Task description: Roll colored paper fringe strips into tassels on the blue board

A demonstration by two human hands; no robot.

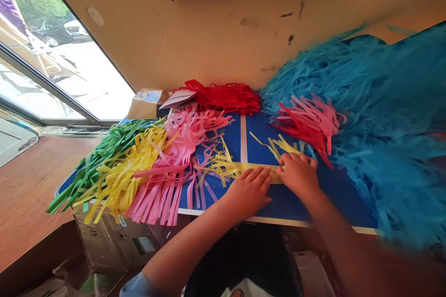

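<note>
Glass panes [99,86] in a dark frame stand at the far left, with parked cars [71,31] showing outside; to their right, green paper fringe [106,155] spills over the left end of a blue table [285,207], its tips hanging past the edge. Yellow paper fringe [125,160] lies against it, also trailing over the front, with a cardboard box [120,241] below. Next comes a pink heap [176,160] of cut strips, overhanging the front edge too. Behind these, by the wall [216,28], sit a brown packet [144,104], a folded white paper [178,99] and a mass of red fringe [226,97]. Right of the pink, near the front of the table, a pale yellow paper band [251,166] lies crosswise under both hands, with loose cut ends spreading at its left and more showing beyond the right hand. The left hand [251,192] is laid flat on the band, palm down, fingers extended, pressing without a grasp; the right hand [298,171], just beside it, has its fingers curled in and closed on the band's right end. Further right, a pink and red bundle [310,123] rests near the right hand, touching a huge pile of blue fringe [369,97] that covers the table's right end and droops over the front
</note>
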